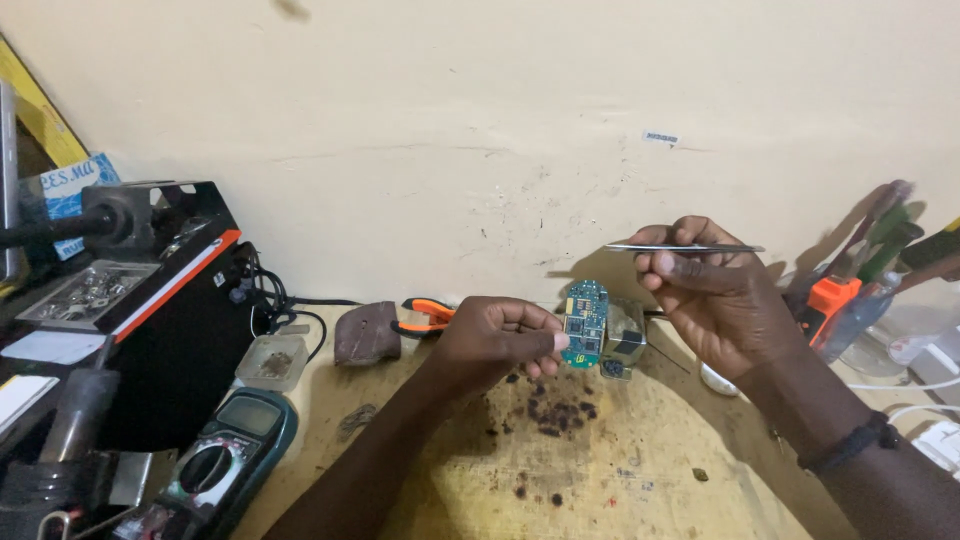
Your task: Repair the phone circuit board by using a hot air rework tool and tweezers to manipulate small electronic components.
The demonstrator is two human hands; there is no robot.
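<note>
In the head view, the left hand [492, 340] pinches a small green rectangular circuit board [585, 322] by its lower left edge, thumb and fingertips pressed together, holding it upright just above the scuffed yellow wooden workbench [640, 470]. At about two o'clock from the board, the right hand [712, 290] is curled closed around slim silver metal tweezers [685, 248], which lie level with their tips pointing left, apart from the board. Just behind the board at three o'clock sits a small grey metal block [625, 340]. At nine o'clock, orange-handled pliers [425, 315] lie near the wall; at seven o'clock, well apart, rests a dark green multimeter [225, 455].
</note>
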